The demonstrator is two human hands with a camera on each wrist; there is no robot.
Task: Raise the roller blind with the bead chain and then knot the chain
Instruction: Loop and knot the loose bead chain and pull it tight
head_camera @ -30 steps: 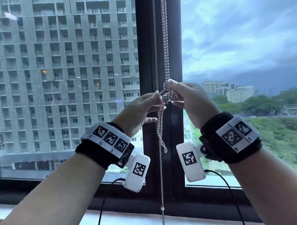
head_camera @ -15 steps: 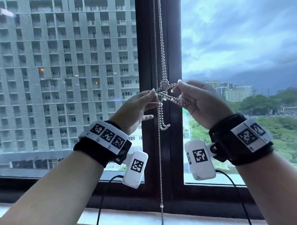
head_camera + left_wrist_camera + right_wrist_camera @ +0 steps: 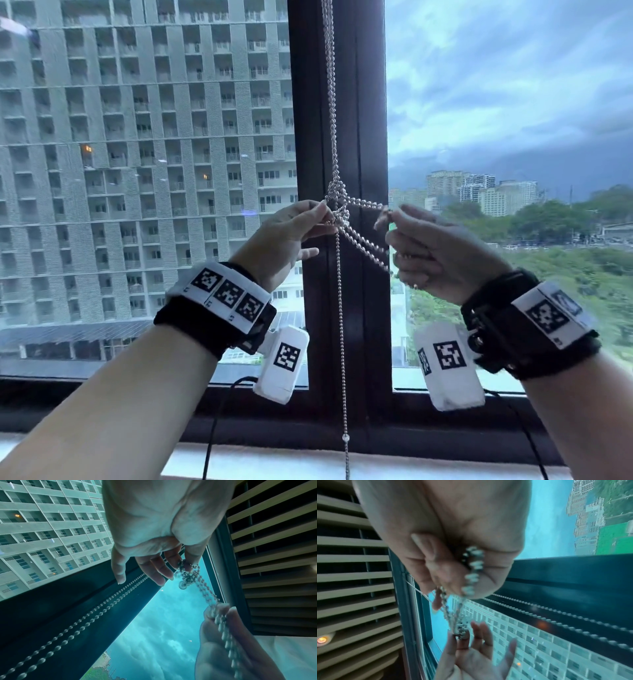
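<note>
A silver bead chain (image 3: 330, 102) hangs down the dark window mullion (image 3: 366, 137) and is bunched into a knot (image 3: 337, 205) at chest height. My left hand (image 3: 291, 233) pinches the knot between thumb and forefinger, the other fingers spread; the left wrist view shows this pinch on the knot (image 3: 187, 573). My right hand (image 3: 435, 250) grips doubled chain strands (image 3: 364, 245) running rightward from the knot, with the chain (image 3: 472, 569) passing through its curled fingers. One strand (image 3: 340, 325) hangs on below toward the sill. The blind itself is out of view.
Window glass lies on both sides of the mullion, with a tower block (image 3: 137, 154) outside on the left and sky on the right. A pale sill (image 3: 274, 462) runs along the bottom. Slatted panels (image 3: 274, 561) show in the wrist views. Cables hang from both wrist cameras.
My right hand has pulled the doubled strands out to the right, away from the mullion. The short loop below the knot has been drawn up, and the knot looks tighter. The left hand stays at the knot.
</note>
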